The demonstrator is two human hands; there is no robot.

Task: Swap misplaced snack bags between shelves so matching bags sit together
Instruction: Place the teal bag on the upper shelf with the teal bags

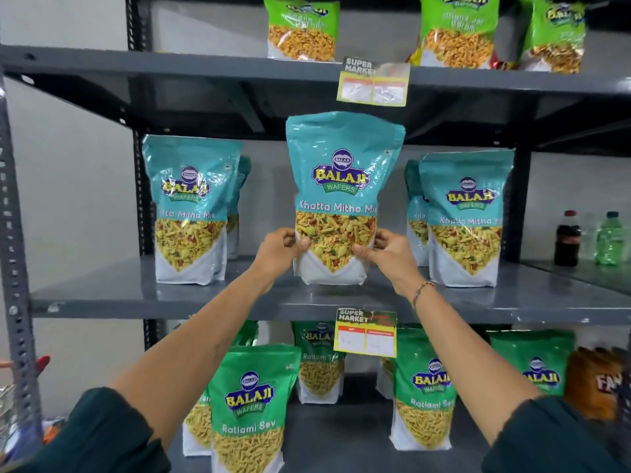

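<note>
On the middle shelf [102, 298], between teal neighbours near its front edge, stands the upright Khatta Mitha bag [341, 186], long axis vertical. Left hand [278, 249] and right hand [387, 250] grasp its lower sides, equally near.

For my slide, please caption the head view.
Both hands, left and right, hold a teal bag on the middle shelf.

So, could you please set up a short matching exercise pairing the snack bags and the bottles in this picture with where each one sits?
Things:
1. Khatta Mitha Mix bag
2. Ratlami Sev bag
3. light green bag
4. cola bottle

Places:
A. top shelf
B. far right, beside a green bottle
C. bottom shelf
D. middle shelf, between left hand and right hand

Pairs: 1-D, 2-C, 3-A, 4-B
</note>
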